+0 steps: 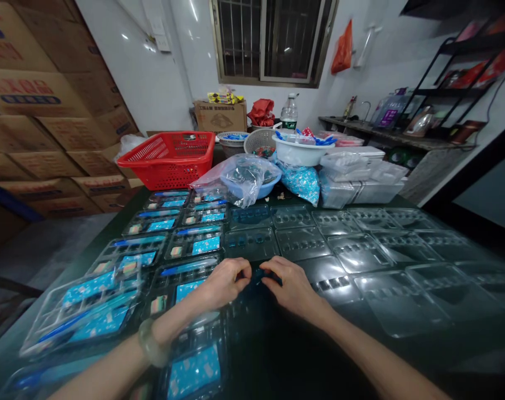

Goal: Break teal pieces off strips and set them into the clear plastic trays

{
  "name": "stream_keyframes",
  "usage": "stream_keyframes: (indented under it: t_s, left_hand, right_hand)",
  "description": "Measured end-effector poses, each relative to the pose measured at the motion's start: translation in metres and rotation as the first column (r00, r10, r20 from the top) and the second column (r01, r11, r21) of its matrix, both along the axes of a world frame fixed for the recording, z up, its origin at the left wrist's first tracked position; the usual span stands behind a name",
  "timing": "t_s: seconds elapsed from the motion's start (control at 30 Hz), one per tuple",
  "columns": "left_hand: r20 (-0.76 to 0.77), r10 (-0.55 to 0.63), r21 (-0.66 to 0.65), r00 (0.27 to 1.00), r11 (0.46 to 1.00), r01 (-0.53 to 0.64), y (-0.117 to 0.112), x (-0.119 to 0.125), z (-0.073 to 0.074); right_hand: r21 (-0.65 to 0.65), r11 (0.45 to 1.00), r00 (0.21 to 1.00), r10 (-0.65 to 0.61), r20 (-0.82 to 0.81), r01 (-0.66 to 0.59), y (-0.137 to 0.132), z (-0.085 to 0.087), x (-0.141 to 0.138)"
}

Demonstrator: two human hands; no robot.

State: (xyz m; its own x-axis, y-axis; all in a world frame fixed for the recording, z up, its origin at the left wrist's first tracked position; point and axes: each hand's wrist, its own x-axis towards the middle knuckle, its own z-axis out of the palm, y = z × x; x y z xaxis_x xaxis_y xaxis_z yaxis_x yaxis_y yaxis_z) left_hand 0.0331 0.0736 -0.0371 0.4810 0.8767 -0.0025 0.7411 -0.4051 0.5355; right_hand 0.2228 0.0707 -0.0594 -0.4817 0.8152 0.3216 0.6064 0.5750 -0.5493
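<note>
Both — left hand [226, 283], right hand [293, 286] — pinch a dark piece [258, 276] among clear trays [302, 243].

Blister trays [302, 243]: clear plastic, smooth, glossy, with bright highlights
Desk [402, 361]: dark top, smooth and glossy
Basket [166, 161]: red moulded plastic mesh, faint sheen
Bag [239, 180]: thin clear plastic, creased and shiny
Cartons [31, 89]: brown cardboard, printed, matt
Bottle [289, 114]: clear plastic, glossy
Bangle [152, 343]: pale green, smooth, stone-like; exact material hard to tell
Wall [139, 72]: white, smooth, glossy
</note>
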Motion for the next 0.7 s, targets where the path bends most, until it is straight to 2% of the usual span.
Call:
stream_keyframes:
  t_s: [0.17,0.4,0.57,0.7]
  left_hand:
    - [-0.019,-0.003,-0.004,1.0,1.0,0.003,0.0,-0.002,0.001]
    - [-0.092,0.011,0.047,0.996,0.999,-0.007,0.002,0.003,-0.001]
    - [-0.129,0.009,0.066,0.992,0.998,0.0,0.016,0.012,-0.007]
    - [-0.13,0.008,0.051,0.991,0.999,-0.002,0.025,0.016,-0.011]
  right_hand:
    - [0.028,1.0,0.999,0.01,0.038,-0.011,-0.002,0.004,-0.006]
    - [0.083,0.99,0.987,-0.124,0.101,0.116,0.017,0.002,0.001]
    - [0.003,0.999,0.987,-0.032,0.154,0.032,0.024,-0.003,0.008]
    - [-0.018,1.0,0.993,-0.01,0.121,0.013,0.026,-0.006,0.007]
